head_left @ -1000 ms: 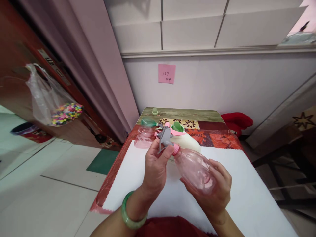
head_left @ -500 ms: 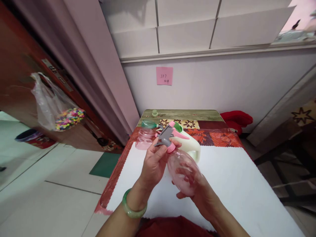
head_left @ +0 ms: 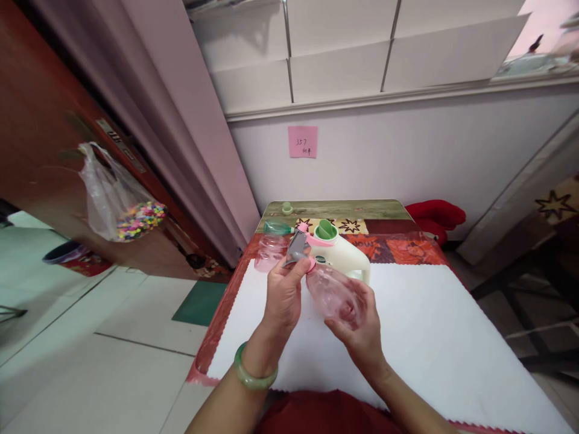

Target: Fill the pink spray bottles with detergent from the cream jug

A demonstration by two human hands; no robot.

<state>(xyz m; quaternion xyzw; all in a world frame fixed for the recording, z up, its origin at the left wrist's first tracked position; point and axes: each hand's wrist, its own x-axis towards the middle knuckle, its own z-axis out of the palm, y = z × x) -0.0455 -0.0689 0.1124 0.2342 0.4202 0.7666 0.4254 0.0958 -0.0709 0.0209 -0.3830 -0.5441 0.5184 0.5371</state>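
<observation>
With twelve at the wall, the table (head_left: 353,208) shows a wood-grain strip across its far edge and a glossy red patterned cover (head_left: 414,253), over which a white scalloped mat (head_left: 425,337) spreads from nine through six to three. A cream jug (head_left: 346,256) with a green mouth stands upright near twelve, toward the mat's far side. Near ten sits a clear pink bottle (head_left: 270,256), with a clear green bottle (head_left: 275,227) just beyond, and at eleven a small green cap (head_left: 287,208) rests on the strip.

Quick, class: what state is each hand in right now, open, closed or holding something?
Left hand: closed, holding the grey-and-pink spray head.
Right hand: closed around the clear pink bottle.
</observation>
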